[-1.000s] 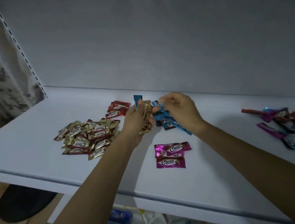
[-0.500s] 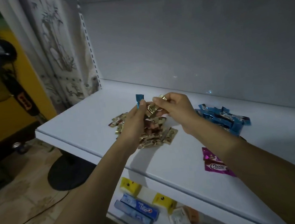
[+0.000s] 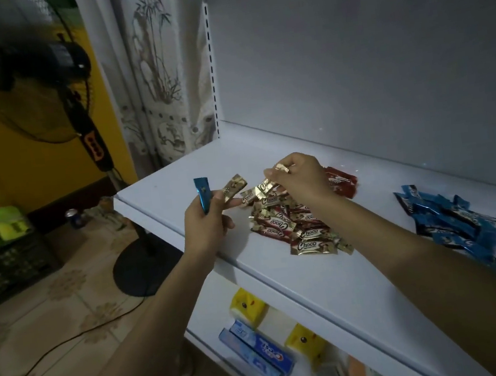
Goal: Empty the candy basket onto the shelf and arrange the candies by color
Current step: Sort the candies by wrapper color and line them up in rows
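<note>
Our right fingers (image 3: 270, 173) were drawn together in a pinch on the crimped end of a gold candy (image 3: 281, 168), held just above the gold pile (image 3: 294, 229). The right hand (image 3: 301, 181) hid part of that pile. Our left hand (image 3: 204, 226) hung over the near left edge of the shelf (image 3: 329, 290). Its thumb and fingers were clamped on two pieces at once: a blue candy (image 3: 202, 194) standing upright and a gold wrapper (image 3: 235, 187) jutting to the right.

We judged these pieces to be very light, with thin, crinkly foil that would slide easily against other foil. Two in one grip could therefore slip past each other. The flat sealed ends looked like the best place to pinch. The middle probably held chocolate that would dent under a hard squeeze.

The gold pile lay loose and overlapping near the shelf's left end. Red candies (image 3: 341, 181) touched its far side. The blue pile (image 3: 454, 223), where the blue candy belonged, sat well apart to the right. We saw no basket. Toothpaste boxes (image 3: 256, 352) lay on the lower shelf.
</note>
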`<state>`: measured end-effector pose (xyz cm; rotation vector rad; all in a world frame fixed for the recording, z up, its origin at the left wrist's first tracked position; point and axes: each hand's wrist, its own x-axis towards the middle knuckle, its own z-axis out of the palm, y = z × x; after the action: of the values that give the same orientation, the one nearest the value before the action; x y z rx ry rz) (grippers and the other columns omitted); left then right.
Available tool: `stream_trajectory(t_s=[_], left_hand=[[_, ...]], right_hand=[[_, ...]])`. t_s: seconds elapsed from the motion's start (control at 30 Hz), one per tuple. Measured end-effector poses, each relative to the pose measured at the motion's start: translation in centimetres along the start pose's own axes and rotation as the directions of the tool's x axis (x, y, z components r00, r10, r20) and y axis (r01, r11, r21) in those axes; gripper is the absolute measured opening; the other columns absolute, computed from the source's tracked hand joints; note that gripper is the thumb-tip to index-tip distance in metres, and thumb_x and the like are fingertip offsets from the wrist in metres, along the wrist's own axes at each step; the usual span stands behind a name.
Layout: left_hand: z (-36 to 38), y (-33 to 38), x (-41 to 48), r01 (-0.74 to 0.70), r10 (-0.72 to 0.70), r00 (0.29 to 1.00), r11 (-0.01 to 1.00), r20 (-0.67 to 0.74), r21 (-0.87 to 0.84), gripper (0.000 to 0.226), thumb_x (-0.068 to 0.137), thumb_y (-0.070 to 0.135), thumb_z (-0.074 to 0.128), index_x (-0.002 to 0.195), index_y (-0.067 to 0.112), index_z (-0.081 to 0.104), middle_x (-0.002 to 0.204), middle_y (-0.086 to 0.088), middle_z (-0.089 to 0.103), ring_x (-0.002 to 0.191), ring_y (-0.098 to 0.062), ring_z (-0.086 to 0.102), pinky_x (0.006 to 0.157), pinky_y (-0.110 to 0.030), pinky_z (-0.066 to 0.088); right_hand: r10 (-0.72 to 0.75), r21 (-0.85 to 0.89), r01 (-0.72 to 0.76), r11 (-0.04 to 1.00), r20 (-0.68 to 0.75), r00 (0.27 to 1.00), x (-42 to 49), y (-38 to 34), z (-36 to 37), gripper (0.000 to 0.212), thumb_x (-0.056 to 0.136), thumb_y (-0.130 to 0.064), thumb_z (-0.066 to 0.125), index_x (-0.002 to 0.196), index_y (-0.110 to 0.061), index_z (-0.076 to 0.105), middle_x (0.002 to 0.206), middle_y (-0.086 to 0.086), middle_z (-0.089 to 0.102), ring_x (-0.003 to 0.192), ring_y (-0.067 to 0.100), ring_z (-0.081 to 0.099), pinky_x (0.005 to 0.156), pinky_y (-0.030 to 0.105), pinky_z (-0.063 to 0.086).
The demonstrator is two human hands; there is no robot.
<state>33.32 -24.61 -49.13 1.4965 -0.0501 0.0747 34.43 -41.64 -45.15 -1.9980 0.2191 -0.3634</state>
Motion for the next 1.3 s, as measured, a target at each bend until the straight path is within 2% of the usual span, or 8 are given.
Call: stream_trajectory(t_s=[0.2,0.3,0.4,0.57,0.67,0.9,1.1,1.3], left_hand=[[-0.7,-0.3,0.7,0.058,-0.056,0.998,0.997,0.033,-0.046,0.014,0.103,0.028,0.043,0.098,0.021,0.053,0.077,0.007,0.073,0.045,-0.002,0.048,0.051,-0.015,0.042],[-1.4,-0.1,1.4,0.14,-0.132,0.988,0.984,0.076,-0.111,0.014,0.102,0.028,0.043,0.1,0.019,0.054,0.075,0.007,0.074,0.045,-0.004,0.046,0.051,-0.016,0.041],[-1.5,0.0,1.7,0.162,-0.147,0.982,0.978,0.117,-0.132,0.017,0.102,0.028,0.045,0.106,0.014,0.055,0.08,0.002,0.075,0.047,-0.009,0.044,0.051,-0.019,0.04],[0.2,0.8,1.5,0.105,-0.076,0.976,0.986,0.205,-0.133,0.022,0.103,0.029,0.042,0.103,0.013,0.057,0.077,0.002,0.074,0.047,-0.01,0.045,0.049,-0.02,0.04],[1.0,0.6,1.7,0.1,-0.077,0.987,0.983,0.144,-0.157,0.031,0.103,0.038,0.036,0.102,0.018,0.06,0.076,0.004,0.072,0.05,-0.008,0.048,0.05,-0.02,0.041],[0.3,-0.5,1.8,0.127,-0.112,0.991,0.945,0.066,-0.3,0.037,0.104,0.038,0.033,0.106,0.019,0.065,0.069,0.006,0.066,0.053,-0.004,0.051,0.057,-0.02,0.045],[-0.1,-0.6,1.9,0.147,-0.118,0.987,0.93,0.105,-0.338,0.037,0.104,0.038,0.034,0.107,0.018,0.066,0.073,0.003,0.066,0.055,-0.004,0.054,0.058,-0.02,0.046],[-0.2,-0.2,2.4,0.247,-0.221,0.969,0.825,0.112,-0.508,0.038,0.103,0.039,0.037,0.106,0.019,0.069,0.081,-0.001,0.065,0.061,-0.008,0.049,0.057,-0.021,0.04]], right_hand=[[-0.061,-0.323,0.078,0.943,0.062,0.996,1.2,1.3,4.0,0.02,0.079,-0.043,0.071,0.08,-0.025,0.063,0.089,-0.005,0.07,0.088,0.017,0.064,0.091,0.038,0.046],[-0.122,-0.497,0.131,0.858,0.051,0.991,1.4,1.6,4.8,0.026,0.083,-0.048,0.066,0.094,-0.025,0.067,0.094,-0.006,0.068,0.099,0.016,0.054,0.087,0.033,0.036],[-0.225,-0.36,0.205,0.91,-0.016,0.974,1.2,1.1,4.2,0.031,0.092,-0.044,0.055,0.096,-0.017,0.068,0.091,-0.004,0.066,0.095,0.018,0.055,0.08,0.035,0.046],[-0.134,0.025,0.131,0.991,0.211,0.968,-0.2,-0.8,2.9,0.021,0.088,-0.036,0.064,0.087,-0.016,0.071,0.079,0.001,0.071,0.075,0.013,0.068,0.067,0.029,0.053],[-0.107,0.077,0.1,0.992,0.096,0.99,-0.1,-0.5,1.5,0.016,0.09,-0.025,0.062,0.088,-0.012,0.07,0.069,-0.003,0.068,0.053,-0.005,0.058,0.055,0.015,0.047],[-0.106,-0.244,0.158,0.957,0.213,0.971,0.4,1.4,0.9,0.007,0.09,-0.027,0.063,0.085,-0.025,0.067,0.077,-0.006,0.071,0.065,0.003,0.067,0.073,0.028,0.053],[-0.313,-0.663,0.366,0.653,0.204,0.928,1.2,2.1,3.1,0.023,0.09,-0.044,0.058,0.105,-0.029,0.067,0.09,-0.006,0.066,0.098,0.018,0.053,0.088,0.035,0.03],[-0.574,-0.598,0.504,0.623,0.088,0.814,-0.1,2.8,2.9,0.017,0.09,-0.025,0.058,0.105,-0.019,0.065,0.094,-0.001,0.062,0.093,0.021,0.054,0.08,0.032,0.034]])
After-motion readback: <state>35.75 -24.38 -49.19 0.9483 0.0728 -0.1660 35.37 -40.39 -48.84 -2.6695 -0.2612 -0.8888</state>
